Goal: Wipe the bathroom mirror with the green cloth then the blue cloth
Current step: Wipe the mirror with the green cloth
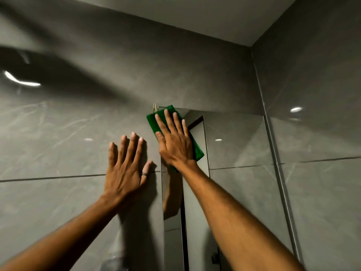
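Observation:
The frameless mirror (238, 145) hangs on the grey tiled wall and reaches to the corner on the right. A folded green cloth (152, 120) lies flat against the mirror's top left corner, partly overlapping the wall tile. My right hand (173, 141) presses on the cloth with fingers spread and pointing up. My left hand (127, 165) rests flat on the wall tile just left of the mirror, fingers apart, holding nothing, a ring on the thumb. The blue cloth is not in view.
Glossy grey tiles (58, 133) cover the wall on the left, and a side wall (316, 133) meets it at the corner right of the mirror. A small hook (154, 107) sticks out at the mirror's top left corner. The ceiling (214, 14) is above.

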The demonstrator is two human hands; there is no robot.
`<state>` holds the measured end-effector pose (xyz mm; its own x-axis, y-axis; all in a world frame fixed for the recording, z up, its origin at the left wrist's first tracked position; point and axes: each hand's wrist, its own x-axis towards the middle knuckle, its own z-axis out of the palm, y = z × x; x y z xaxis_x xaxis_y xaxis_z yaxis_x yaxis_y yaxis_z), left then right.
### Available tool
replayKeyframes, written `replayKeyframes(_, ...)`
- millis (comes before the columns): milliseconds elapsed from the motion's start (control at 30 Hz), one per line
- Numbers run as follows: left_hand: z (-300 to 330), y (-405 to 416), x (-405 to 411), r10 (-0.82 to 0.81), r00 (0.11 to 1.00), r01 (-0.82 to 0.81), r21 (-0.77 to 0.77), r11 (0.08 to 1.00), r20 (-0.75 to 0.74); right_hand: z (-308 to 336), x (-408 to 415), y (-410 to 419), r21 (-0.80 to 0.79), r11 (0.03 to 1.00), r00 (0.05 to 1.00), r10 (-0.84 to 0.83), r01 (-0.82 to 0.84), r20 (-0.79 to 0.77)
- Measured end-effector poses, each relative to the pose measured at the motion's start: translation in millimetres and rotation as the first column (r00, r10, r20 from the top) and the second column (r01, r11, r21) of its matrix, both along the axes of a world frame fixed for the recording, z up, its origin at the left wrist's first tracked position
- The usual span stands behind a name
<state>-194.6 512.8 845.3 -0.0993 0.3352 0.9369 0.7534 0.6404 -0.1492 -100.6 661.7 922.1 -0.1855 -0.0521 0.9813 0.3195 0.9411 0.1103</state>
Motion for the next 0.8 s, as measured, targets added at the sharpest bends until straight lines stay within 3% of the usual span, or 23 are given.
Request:
replayKeyframes(267, -5, 6, 1, 0.06, 0.988, -0.059, 0.012, 0.998, -0.14, 45, 53, 99, -0.221, 0.974, 0.979, -0.095, 0.054, -0.179)
replayKeyframes(600, -8, 11, -5, 0.106, 0.962, -0.084, 0.096, 0.992, -0.253, 44, 145, 244, -0.53, 0.847, 0.919, -0.228, 0.024, -0.323)
replayKeyframes(800, -7, 12, -4, 0.113, 0.966, -0.095, 0.087, 0.992, -0.234, 10, 142, 230, -0.615, 0.788, 0.901, -0.261, -0.009, -0.347)
